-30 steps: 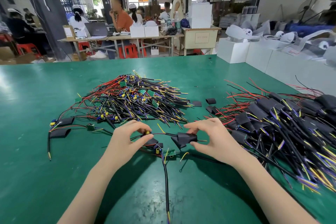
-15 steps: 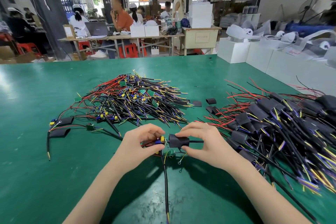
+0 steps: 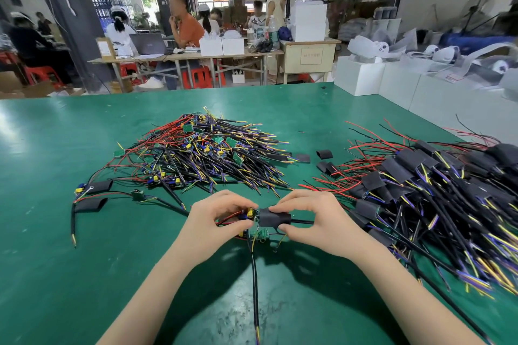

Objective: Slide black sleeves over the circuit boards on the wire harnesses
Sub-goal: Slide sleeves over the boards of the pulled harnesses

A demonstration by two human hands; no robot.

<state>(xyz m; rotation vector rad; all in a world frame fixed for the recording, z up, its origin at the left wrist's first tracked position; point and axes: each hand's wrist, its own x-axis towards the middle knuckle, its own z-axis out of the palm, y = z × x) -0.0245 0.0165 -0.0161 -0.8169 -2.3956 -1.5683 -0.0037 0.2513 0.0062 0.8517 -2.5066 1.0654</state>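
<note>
Hands work low over the green surface (image 3: 70, 274): the left hand (image 3: 217, 218) pinches a board (image 3: 250, 213) by its yellow-and-blue end, the right hand (image 3: 311, 216) pinches a black sleeve (image 3: 273, 218) partway onto it. Keeping board and sleeve in line, and the trailing wires straight, should let the sleeve slide on cleanly. Another bare board (image 3: 262, 234) lies just beneath. Farther off sit the unsleeved pile (image 3: 207, 154), loose sleeves (image 3: 323, 153) and, right, the sleeved pile (image 3: 420, 190).

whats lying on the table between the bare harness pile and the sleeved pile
Head view: a few loose black sleeves on the green table, between the unsleeved pile and the sleeved pile.
</note>
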